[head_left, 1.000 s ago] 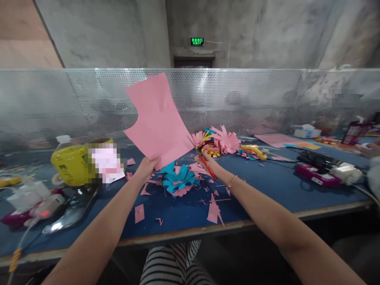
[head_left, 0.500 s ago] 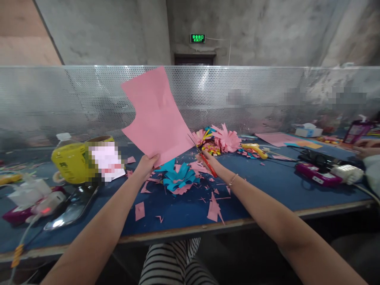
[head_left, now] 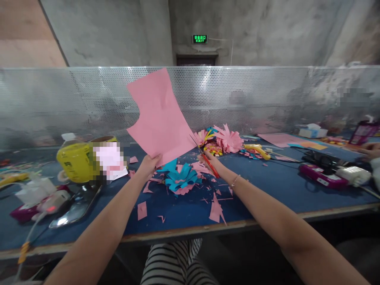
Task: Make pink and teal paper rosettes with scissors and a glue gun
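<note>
Holding the pink sheet (head_left: 162, 114) by its lower edge: left hand (head_left: 151, 163), fingers closed on the paper, thumb on the near face. Sheet stands raised above the blue table (head_left: 267, 194), tilted, with a notch curving into its left side. Right hand (head_left: 209, 161) has its fingers curled round the red handles of the scissors (head_left: 211, 164); blades point up and left to the sheet's lower right corner. Cannot tell whether they touch it.

Below, between the 2 hands, 1 blue-and-pink paper flower (head_left: 181, 178) lies among pink scraps (head_left: 216, 210). Beyond the right hand, 1 pink paper flower (head_left: 228, 139) sits beside smaller multicoloured pieces; yellow-handled tool (head_left: 257, 149) just right of these. Farther right, purple power strip (head_left: 322, 176) near the front, flat coloured sheets (head_left: 279, 140) behind. Left side: yellow container (head_left: 73, 162), glossy dark object (head_left: 78, 208) in front of it. Perforated metal screen (head_left: 261, 87) runs along the back. At the right edge, another person's hand (head_left: 371, 150), blurred; finger state cannot be told.
</note>
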### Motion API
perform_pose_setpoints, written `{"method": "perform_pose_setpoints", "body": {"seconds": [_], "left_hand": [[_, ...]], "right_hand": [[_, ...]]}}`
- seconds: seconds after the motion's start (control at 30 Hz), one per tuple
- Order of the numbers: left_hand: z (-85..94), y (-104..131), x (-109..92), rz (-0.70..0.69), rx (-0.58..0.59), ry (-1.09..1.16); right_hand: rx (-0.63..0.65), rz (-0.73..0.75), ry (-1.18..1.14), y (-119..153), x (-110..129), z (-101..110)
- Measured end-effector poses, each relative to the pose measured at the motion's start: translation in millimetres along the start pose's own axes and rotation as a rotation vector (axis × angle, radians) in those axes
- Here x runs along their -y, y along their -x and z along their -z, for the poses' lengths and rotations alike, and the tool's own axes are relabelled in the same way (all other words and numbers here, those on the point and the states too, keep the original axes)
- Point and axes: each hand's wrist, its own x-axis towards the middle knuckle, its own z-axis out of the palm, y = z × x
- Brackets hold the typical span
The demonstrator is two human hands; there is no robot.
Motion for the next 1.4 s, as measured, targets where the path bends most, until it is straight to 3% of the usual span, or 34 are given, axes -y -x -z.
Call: {"method": "perform_pose_setpoints", "body": {"seconds": [0.43, 0.7, 0.9, 1.07, 1.2, 1.4], "left_hand": [[3.4, -5.0, 3.8, -0.024, -0.039, 0.017], [-1.5, -0.8, 6.5, 0.003, 0.054, -0.002], [-1.5, -1.4, 6.3, -0.005, 0.043, 0.000], [-0.4, -2.1, 5.1, 0.009, 0.031, 0.011], [-1.2, -0.7, 2.6, 0.016, 0.009, 0.013], [-0.3, -1.6, 2.4, 0.002, 0.001, 0.004]], "right_hand": [[0.011, 0.011, -0.075, -3.0, -5.0, -3.3], [0.002, 0.000, -0.059, -1.6, -3.0, -3.9], [-0.027, 0.052, -0.123, -1.3, -4.1, -4.2], [-0.098, -0.067, -0.384, -2.4, 5.0, -11.1], [-0.077, -0.269, -0.530, 2.1, 16.4, -12.8], [-0.048, -0.432, -0.658, 11.8, 30.2, -10.6]]}}
